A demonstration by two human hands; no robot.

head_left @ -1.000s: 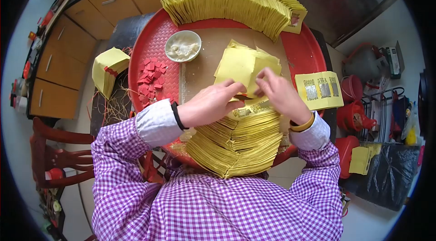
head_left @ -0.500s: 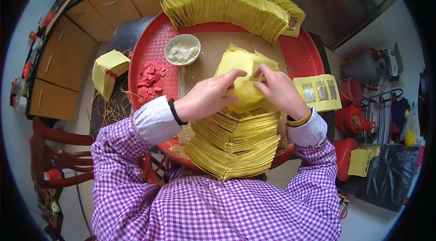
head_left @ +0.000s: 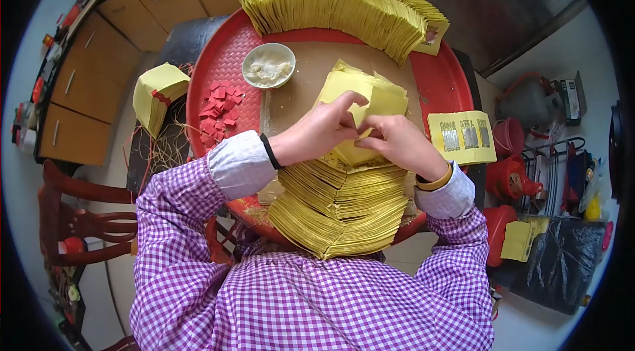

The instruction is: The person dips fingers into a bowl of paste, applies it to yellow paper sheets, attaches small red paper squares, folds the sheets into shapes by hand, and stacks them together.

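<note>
Over a stack of yellow paper sheets [head_left: 387, 96], my two hands come together in front of me. My left hand [head_left: 317, 129] is closed, its thumb and fingers bent around the near part of a yellow sheet [head_left: 350, 151]. Curled in from the other side, my right hand [head_left: 403, 142] pinches the same sheet; its fingertips nearly meet the left ones and partly hide the paper. Just below lies a long fanned pile of folded yellow papers [head_left: 337, 209], overlapping toward my body.
A round red tray [head_left: 215, 37] bears a cardboard sheet [head_left: 307, 63], a bowl of white paste [head_left: 268, 65], red paper bits [head_left: 221, 109] and a curved row of folded papers [head_left: 337, 3]. Printed yellow paper [head_left: 463, 138] lies right; a yellow paper bundle [head_left: 159, 93] stands left.
Both hands have shifted slightly toward me, and their fingertips are closer together. The sheet between them, spread out earlier, is now mostly covered by the fingers.
</note>
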